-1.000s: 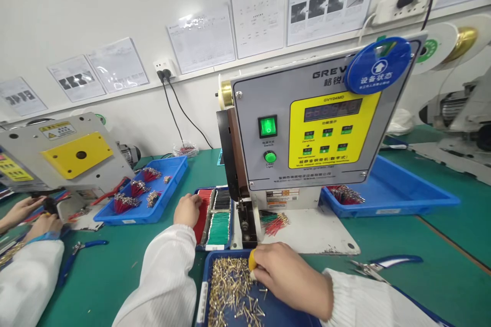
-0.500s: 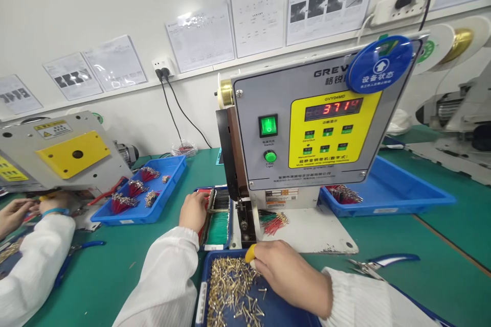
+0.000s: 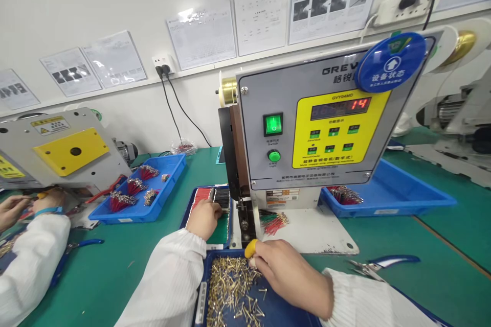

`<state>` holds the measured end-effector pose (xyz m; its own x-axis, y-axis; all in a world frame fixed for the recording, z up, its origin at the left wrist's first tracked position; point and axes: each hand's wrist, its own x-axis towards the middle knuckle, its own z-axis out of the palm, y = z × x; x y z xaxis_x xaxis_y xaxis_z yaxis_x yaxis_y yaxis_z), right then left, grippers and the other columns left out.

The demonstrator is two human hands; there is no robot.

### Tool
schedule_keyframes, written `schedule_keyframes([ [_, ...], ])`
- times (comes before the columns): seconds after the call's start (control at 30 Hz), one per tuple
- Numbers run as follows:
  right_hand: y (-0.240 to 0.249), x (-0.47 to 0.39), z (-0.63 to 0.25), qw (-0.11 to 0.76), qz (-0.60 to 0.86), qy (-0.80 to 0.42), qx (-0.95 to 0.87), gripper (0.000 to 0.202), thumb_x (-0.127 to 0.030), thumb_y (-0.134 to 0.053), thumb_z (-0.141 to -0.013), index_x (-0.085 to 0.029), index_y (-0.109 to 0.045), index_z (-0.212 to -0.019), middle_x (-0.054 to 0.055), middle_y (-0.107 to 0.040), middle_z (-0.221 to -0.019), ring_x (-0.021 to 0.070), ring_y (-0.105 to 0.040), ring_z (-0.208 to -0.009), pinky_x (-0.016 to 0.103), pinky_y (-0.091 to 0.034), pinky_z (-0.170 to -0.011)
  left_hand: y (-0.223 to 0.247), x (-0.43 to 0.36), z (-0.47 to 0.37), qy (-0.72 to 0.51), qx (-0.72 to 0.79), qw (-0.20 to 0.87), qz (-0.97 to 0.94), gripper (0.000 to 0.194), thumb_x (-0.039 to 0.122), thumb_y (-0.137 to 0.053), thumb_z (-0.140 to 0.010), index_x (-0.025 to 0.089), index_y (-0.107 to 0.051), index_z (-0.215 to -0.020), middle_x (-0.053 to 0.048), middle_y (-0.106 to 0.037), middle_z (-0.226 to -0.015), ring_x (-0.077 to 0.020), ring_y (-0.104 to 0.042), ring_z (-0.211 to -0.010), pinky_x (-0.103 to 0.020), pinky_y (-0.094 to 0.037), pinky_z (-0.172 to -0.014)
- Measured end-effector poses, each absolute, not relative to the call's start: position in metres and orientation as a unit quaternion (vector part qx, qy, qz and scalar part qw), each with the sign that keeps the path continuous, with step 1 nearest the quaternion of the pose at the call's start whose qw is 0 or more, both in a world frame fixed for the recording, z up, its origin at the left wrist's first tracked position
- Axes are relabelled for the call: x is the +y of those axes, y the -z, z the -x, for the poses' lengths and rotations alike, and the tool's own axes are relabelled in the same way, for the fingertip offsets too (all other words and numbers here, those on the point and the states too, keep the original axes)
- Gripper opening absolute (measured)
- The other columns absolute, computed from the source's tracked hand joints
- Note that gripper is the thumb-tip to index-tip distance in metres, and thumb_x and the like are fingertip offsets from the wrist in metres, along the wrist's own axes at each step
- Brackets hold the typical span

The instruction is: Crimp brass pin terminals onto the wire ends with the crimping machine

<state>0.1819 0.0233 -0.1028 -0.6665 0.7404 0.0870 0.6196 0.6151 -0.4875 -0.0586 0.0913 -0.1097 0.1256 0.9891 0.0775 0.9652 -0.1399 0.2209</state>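
My left hand is over the small blue tray of red, black and green wires; its fingertips are hidden among the wires, so a grip cannot be made out. My right hand, with a yellow cover on one finger, is closed in a pinch beside the crimping machine's black tool head. What the pinch holds is too small to name. Below it lies a dark blue tray with many gold metal terminals. The grey machine stands behind with its lights lit.
Cut wires lie on the machine's white base. A large blue tray and pliers are at right. Another blue tray holds wire bundles at left. At far left another person's hands work by a second machine.
My left hand has moved right across the wire tray, from the red wires toward the black and green ones. My right hand is nearly still. The view has shifted slightly.
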Motion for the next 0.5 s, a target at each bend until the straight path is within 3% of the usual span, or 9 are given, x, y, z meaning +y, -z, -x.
schedule_keyframes([
  [0.2,0.1017,0.025,-0.1832,0.168,0.345,-0.235,-0.893,0.008,-0.011,-0.059,-0.088,-0.016,-0.065,-0.086,0.002,-0.062,-0.087,0.0173,-0.059,-0.081,0.026,-0.043,-0.073,0.1092,0.0889,0.0547,-0.102,0.655,0.035,-0.748,0.018,0.016,-0.052,-0.087,0.019,-0.069,-0.08,-0.007,-0.063,-0.085,-0.0212,-0.056,-0.086,-0.03,-0.039,-0.076],
  [0.5,0.102,0.0243,-0.1826,0.163,0.356,-0.217,-0.894,0.012,-0.01,-0.052,-0.089,-0.016,-0.062,-0.087,0.003,-0.064,-0.084,0.0189,-0.06,-0.078,0.028,-0.042,-0.07,0.1074,0.0913,0.0597,-0.111,0.64,0.078,-0.756,0.019,0.013,-0.054,-0.082,0.019,-0.073,-0.08,-0.007,-0.067,-0.088,-0.0219,-0.057,-0.093,-0.033,-0.041,-0.088],
])
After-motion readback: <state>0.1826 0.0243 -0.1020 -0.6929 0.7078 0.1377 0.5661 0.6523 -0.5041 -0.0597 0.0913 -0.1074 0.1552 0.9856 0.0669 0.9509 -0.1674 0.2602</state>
